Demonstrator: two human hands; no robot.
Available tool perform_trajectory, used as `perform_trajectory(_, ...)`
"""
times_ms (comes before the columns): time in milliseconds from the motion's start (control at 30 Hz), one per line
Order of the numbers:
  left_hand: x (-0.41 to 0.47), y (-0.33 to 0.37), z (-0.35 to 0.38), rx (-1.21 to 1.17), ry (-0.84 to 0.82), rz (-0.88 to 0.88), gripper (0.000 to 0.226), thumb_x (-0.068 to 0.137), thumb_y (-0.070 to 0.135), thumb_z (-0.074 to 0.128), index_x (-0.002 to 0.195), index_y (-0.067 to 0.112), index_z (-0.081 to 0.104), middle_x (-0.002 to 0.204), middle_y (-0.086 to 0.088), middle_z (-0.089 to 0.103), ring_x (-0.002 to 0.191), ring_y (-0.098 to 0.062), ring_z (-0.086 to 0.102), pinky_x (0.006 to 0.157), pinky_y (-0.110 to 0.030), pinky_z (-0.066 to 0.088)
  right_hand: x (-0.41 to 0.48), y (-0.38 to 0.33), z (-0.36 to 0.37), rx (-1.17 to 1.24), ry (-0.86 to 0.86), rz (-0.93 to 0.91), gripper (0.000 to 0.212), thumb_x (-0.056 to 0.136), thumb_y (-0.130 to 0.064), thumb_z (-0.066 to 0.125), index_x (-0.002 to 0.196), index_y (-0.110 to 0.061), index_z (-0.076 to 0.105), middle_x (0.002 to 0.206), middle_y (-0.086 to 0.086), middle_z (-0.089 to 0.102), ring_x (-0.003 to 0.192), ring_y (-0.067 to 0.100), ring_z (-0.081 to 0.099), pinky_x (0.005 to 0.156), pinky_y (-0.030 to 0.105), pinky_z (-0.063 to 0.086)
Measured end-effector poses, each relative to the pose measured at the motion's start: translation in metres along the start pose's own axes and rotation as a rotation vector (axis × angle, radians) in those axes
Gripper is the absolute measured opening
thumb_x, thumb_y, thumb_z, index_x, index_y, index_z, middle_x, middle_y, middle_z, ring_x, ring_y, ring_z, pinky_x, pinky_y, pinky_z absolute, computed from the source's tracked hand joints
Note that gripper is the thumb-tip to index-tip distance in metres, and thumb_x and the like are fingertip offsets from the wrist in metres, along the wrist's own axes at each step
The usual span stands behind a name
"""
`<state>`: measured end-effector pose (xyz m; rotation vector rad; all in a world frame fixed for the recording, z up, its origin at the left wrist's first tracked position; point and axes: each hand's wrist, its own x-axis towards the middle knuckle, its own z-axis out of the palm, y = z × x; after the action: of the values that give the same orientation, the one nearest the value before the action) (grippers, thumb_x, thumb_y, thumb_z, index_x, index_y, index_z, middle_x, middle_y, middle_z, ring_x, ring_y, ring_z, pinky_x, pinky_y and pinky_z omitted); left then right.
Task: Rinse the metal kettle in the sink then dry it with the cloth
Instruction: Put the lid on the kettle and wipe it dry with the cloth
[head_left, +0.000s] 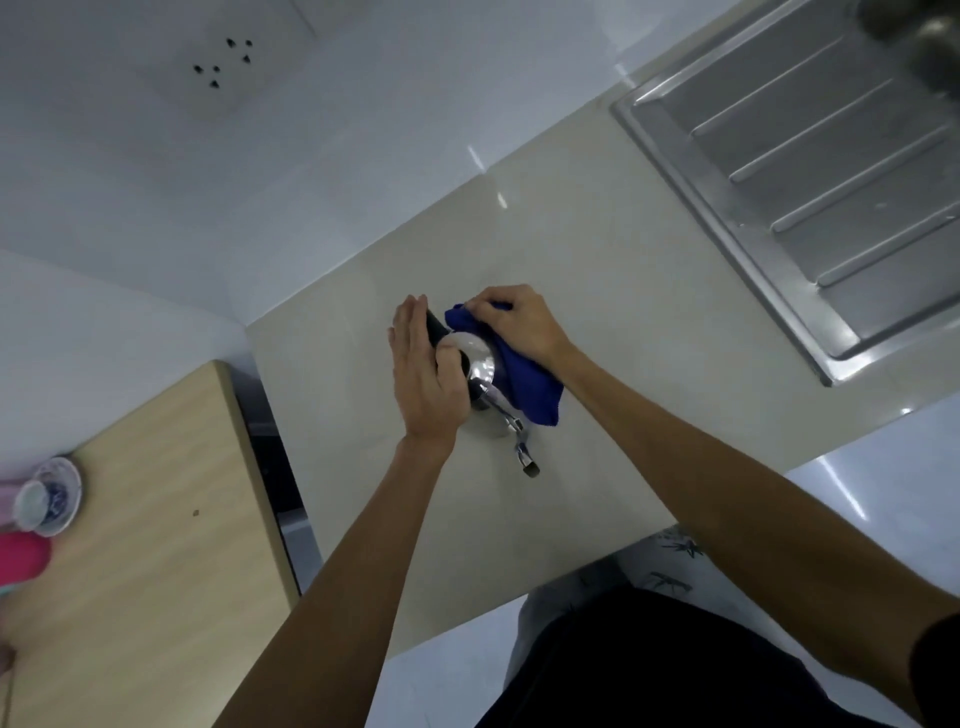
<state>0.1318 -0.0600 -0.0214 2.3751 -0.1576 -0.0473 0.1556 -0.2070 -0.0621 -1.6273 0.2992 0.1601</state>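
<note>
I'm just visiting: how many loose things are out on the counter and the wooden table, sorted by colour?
Silver metal: 1, the kettle on the counter.
Blue: 1, the cloth pressed on the kettle by the right hand.
Blue-and-white: 2, a cup and its saucer on the wooden table.
Pink: 1, an object at the left edge, cut off.
Total: 5.
</note>
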Motion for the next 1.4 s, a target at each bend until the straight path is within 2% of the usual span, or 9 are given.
perform_trajectory(133,0.000,0.011,-0.006,0.079,-0.032,-0.081,0.073,0.090,0.039,0.019,0.149,0.001,0.041,0.161,-0.014,0.032,0.152,-0.024,0.023,0.125,-0.032,0.006,-0.008,0.003,-0.001,-0.120,0.151,0.086,0.026,0.097,-0.023,0.056,0.107,-0.013,0.077,0.105,0.005,0.076,0.097,0.018,0.067,0.087,0.024,0.049)
perform_trajectory(300,-0.007,0.019,-0.019,0.290,-0.110,-0.054,0.081,0.086,0.047,0.015,0.142,-0.002,0.045,0.153,-0.020,0.041,0.146,-0.031,0.032,0.123,-0.041,0.017,-0.019,-0.004,-0.027,-0.329,0.088,0.072,0.027,0.099,-0.021,0.052,0.103,-0.007,0.076,0.103,0.009,0.075,0.095,0.025,0.067,0.089,0.036,0.051)
perform_trajectory(533,-0.015,0.006,-0.030,0.608,-0.184,-0.028,0.107,0.083,0.078,-0.010,0.143,0.009,0.048,0.148,-0.020,0.047,0.143,-0.035,0.036,0.122,-0.056,0.014,-0.036,0.008,-0.113,-0.558,0.103,0.073,0.029,0.100,-0.022,0.051,0.108,-0.008,0.074,0.111,0.011,0.073,0.103,0.027,0.065,0.083,0.025,0.040)
perform_trajectory(800,-0.031,-0.006,-0.043,0.534,-0.064,-0.099,0.085,0.091,0.069,0.006,0.124,0.013,0.061,0.128,-0.016,0.062,0.122,-0.037,0.055,0.112,-0.056,0.032,-0.065,0.044,-0.223,-0.913,0.211,0.046,0.029,0.101,-0.022,0.045,0.100,-0.010,0.072,0.104,0.014,0.070,0.088,0.028,0.062,0.082,0.036,0.046)
perform_trajectory(900,-0.035,-0.012,-0.044,0.516,-0.039,-0.050,0.075,0.094,0.063,0.009,0.117,0.015,0.063,0.118,-0.015,0.065,0.115,-0.039,0.057,0.105,-0.057,0.037,-0.076,0.059,-0.233,-1.026,0.226,-0.013,0.030,0.103,-0.023,0.047,0.112,-0.005,0.069,0.112,0.017,0.065,0.098,0.033,0.060,0.086,0.040,0.047)
perform_trajectory(1033,-0.038,-0.009,-0.047,0.466,-0.028,-0.095,0.072,0.094,0.061,0.011,0.114,0.016,0.063,0.117,-0.013,0.064,0.113,-0.037,0.057,0.104,-0.055,0.039,-0.083,0.085,-0.230,-1.078,0.077,0.106,0.044,0.098,-0.031,0.056,0.136,-0.009,0.055,0.138,0.019,0.055,0.123,0.040,0.051,0.105,0.051,0.043)
perform_trajectory(1200,-0.039,-0.004,-0.048,0.388,-0.039,-0.110,0.076,0.095,0.063,0.011,0.114,0.011,0.063,0.126,-0.014,0.063,0.122,-0.037,0.054,0.105,-0.053,0.039,-0.083,0.099,-0.222,-1.113,0.105,0.135,0.050,0.095,-0.031,0.061,0.139,-0.010,0.051,0.144,0.016,0.050,0.130,0.042,0.044,0.104,0.059,0.041)
perform_trajectory(1333,-0.036,-0.006,-0.050,0.311,-0.055,-0.125,0.086,0.091,0.073,0.008,0.115,0.009,0.059,0.122,-0.009,0.064,0.119,-0.032,0.056,0.103,-0.051,0.042,-0.094,0.080,-0.194,-1.187,0.227,-0.087,0.045,0.089,-0.036,0.064,0.127,-0.014,0.060,0.131,0.013,0.059,0.122,0.040,0.050,0.097,0.058,0.041)
perform_trajectory(1400,-0.036,-0.003,-0.052,0.278,-0.045,-0.127,0.080,0.090,0.069,0.016,0.115,0.007,0.060,0.119,-0.009,0.065,0.116,-0.031,0.056,0.103,-0.049,0.042,-0.108,0.076,-0.166,-1.051,0.049,-0.187,0.051,0.087,-0.046,0.062,0.129,-0.018,0.061,0.132,0.010,0.062,0.122,0.036,0.054,0.100,0.053,0.043)
